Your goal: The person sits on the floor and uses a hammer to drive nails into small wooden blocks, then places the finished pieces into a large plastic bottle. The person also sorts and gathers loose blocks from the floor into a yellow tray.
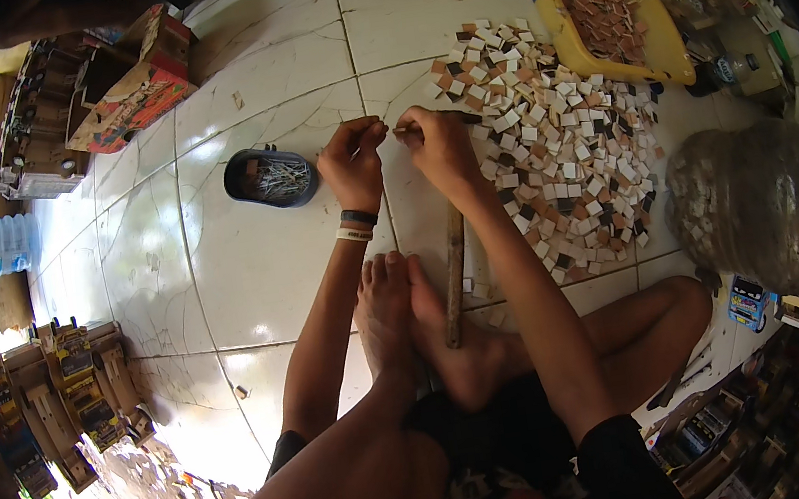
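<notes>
Hands pinching a thin stick over the tiled floor, with a big heap of small tiles waiting.

The left hand point(352, 160) and the right hand point(436, 144) meet just above the floor point(251, 269), both closed in a pinch on the 2 ends of a thin stick point(401, 130); what sits on it is too small to tell. A longer wooden rod point(454, 273) lies between the feet point(409, 319), pointing toward the hands. Just to the left of the hands stands a dark bowl point(271, 178) holding many thin sticks. To the right, a wide heap of small square pieces point(558, 148) in white, tan and brown covers the floor, and a yellow tray point(565, 36) near the far right corner holds more brown ones. Judging by the full heap and the stocked bowl, most of the work looks still ahead; no finished pieces can be made out near the hands.
</notes>
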Tool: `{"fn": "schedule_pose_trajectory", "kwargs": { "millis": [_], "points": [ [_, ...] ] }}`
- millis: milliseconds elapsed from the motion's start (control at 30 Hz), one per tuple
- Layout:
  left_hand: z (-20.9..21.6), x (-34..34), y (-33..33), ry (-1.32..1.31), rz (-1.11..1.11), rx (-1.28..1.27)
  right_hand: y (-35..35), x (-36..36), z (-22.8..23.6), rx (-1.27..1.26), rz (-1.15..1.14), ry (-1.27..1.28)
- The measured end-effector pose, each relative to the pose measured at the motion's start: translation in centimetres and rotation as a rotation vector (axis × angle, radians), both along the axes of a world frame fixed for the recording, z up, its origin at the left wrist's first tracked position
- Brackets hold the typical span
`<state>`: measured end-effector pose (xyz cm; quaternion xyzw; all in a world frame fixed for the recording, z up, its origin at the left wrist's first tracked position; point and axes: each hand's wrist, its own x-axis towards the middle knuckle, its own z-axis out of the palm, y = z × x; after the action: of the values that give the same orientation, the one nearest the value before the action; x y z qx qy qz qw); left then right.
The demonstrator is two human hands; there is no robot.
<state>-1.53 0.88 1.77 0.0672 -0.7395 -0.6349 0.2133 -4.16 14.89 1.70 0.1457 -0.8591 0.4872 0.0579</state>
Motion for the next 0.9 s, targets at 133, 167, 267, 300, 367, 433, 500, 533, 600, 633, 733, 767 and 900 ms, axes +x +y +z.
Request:
{"fn": "schedule_pose_trajectory", "kwargs": {
  "millis": [133,167,267,300,367,433,500,533,600,633,733,767,900],
  "points": [
    [-0.1,-0.1,0.1,-0.006,-0.014,-0.015,-0.1,0.1,-0.6,0.066,-0.025,0.151],
    [-0.2,-0.1,0.2,-0.016,-0.014,-0.042,-0.1,0.2,-0.8,0.107,-0.043,0.159],
    [-0.5,-0.3,0.4,-0.021,-0.005,-0.097,0.0,0.1,-1.0,0.060,-0.016,0.085],
    [-0.7,-0.4,0.5,-0.006,0.005,-0.097,0.0,0.1,-1.0,0.073,-0.016,0.102],
    [-1.0,-0.5,0.7,0.009,0.018,-0.081,0.0,0.0,-1.0,0.118,-0.031,0.081],
    [-1.2,-0.5,0.7,-0.022,0.028,-0.055,-0.1,-0.1,-1.1,0.073,-0.020,0.102],
    [-1.3,-0.6,0.7,0.018,0.013,-0.037,-0.1,0.0,-1.1,0.056,-0.020,0.091],
    [-1.3,-0.6,0.7,0.022,0.009,-0.030,-0.1,0.0,-1.1,0.056,-0.019,0.084],
    [-1.1,-0.5,0.7,0.015,0.016,-0.091,-0.1,0.1,-1.2,0.051,-0.019,0.083],
    [-1.1,-0.5,0.7,-0.023,0.029,-0.125,-0.1,0.1,-1.2,0.047,-0.018,0.089],
    [-0.8,-0.4,0.8,-0.005,0.030,-0.197,-0.1,0.1,-1.3,0.035,-0.015,0.110],
    [-0.6,-0.3,0.7,0.008,0.023,-0.213,0.0,0.1,-1.3,0.035,-0.018,0.082],
    [-0.4,-0.3,0.6,-0.025,0.007,-0.272,0.0,0.1,-1.5,0.078,-0.031,0.134]
  ]
}}
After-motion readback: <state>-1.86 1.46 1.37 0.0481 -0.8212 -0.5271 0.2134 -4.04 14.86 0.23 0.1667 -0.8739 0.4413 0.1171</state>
